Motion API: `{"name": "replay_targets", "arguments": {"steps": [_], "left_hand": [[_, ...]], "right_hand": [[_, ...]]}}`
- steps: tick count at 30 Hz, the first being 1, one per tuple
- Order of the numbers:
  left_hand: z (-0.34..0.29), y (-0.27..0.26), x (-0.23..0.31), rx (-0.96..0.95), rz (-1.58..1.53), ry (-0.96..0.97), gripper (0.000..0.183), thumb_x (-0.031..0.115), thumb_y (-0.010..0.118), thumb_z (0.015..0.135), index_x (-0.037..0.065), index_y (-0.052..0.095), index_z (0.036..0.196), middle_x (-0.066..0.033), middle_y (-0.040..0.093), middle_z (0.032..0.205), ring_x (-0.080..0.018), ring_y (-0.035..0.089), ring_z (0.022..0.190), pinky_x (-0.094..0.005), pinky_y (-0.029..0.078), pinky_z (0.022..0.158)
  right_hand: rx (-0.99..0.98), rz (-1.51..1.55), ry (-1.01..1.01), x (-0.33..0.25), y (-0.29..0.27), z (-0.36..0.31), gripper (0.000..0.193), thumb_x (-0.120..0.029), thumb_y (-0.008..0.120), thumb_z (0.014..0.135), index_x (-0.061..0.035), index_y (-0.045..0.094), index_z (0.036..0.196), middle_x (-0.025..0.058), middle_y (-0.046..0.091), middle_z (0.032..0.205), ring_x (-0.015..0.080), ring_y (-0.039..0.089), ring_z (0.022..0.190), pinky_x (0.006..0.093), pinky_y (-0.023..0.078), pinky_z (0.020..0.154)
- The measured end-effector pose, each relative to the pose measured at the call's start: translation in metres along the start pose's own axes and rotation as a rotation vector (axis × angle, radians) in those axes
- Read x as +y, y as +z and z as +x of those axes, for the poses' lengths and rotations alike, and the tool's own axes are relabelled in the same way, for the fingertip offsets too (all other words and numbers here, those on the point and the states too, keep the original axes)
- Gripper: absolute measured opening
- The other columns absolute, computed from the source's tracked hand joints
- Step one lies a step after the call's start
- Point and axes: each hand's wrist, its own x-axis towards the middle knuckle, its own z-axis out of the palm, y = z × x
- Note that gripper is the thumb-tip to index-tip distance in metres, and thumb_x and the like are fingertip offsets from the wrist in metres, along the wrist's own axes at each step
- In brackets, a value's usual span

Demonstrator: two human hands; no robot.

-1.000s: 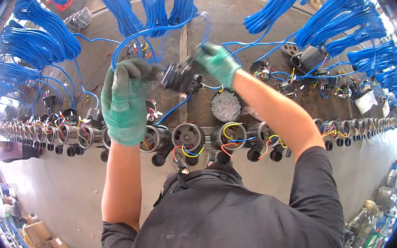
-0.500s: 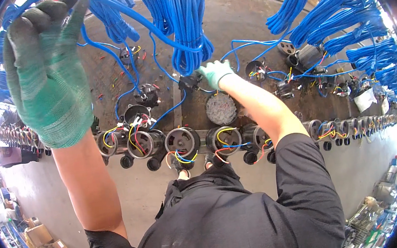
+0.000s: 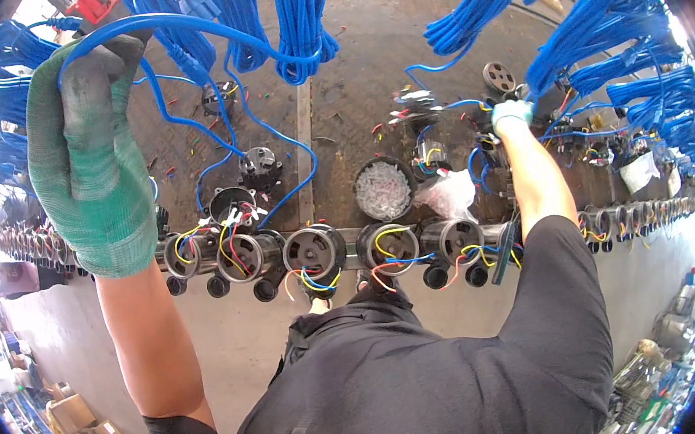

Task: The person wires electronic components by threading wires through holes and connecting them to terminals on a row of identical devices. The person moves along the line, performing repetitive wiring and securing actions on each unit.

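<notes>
My left hand (image 3: 99, 150), in a green and grey glove, is raised at the upper left. Its fingers are bent round a blue cable (image 3: 200, 25), which arches right to a hanging coiled bundle (image 3: 302, 27). My right arm reaches over the bench, and its gloved hand (image 3: 512, 117) is closed at dark parts just below a round disc with holes (image 3: 499, 77). What its fingers hold is hidden. Left of it, a dark part with white connectors (image 3: 416, 108) is smeared by motion. A round tub of small clear pieces (image 3: 383, 189) stands nearer me.
Black motor housings (image 3: 315, 250) with coloured wires line the near bench edge. Blue cable bundles (image 3: 598, 21) hang at the far right. A clear plastic bag (image 3: 447, 196) lies beside the tub. Another open housing (image 3: 232, 204) and a wired part (image 3: 259, 167) sit at left.
My right hand has moved right, from beside the middle hanging bundle to near the disc. The dark part by that bundle is gone from there; a blurred one shows farther right. My left hand stays raised.
</notes>
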Motion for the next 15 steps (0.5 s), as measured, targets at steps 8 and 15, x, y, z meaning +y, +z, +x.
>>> {"name": "replay_targets", "arguments": {"steps": [8,15], "left_hand": [[0.008,0.008,-0.005,-0.122,-0.098,0.084,0.033,0.017,0.056,0.111,-0.005,0.062,0.134,-0.0145,0.069,0.124,-0.0269,0.068,0.12,-0.0435,0.053,0.114],[0.021,0.036,0.011,-0.164,0.056,0.195,0.029,-0.008,0.06,0.101,-0.004,0.066,0.13,-0.0154,0.067,0.123,-0.0227,0.069,0.112,-0.0335,0.062,0.095]], "right_hand": [[0.313,0.505,-0.812,-0.037,-0.043,-0.036,0.033,-0.021,0.067,0.093,-0.0123,0.072,0.124,0.0177,0.073,0.116,0.0393,0.07,0.111,0.0479,0.057,0.099],[-0.089,0.082,-0.879,-0.118,-0.017,-0.067,0.034,-0.027,0.07,0.093,-0.0186,0.073,0.126,0.0146,0.071,0.127,0.035,0.071,0.115,0.047,0.058,0.096]]}}
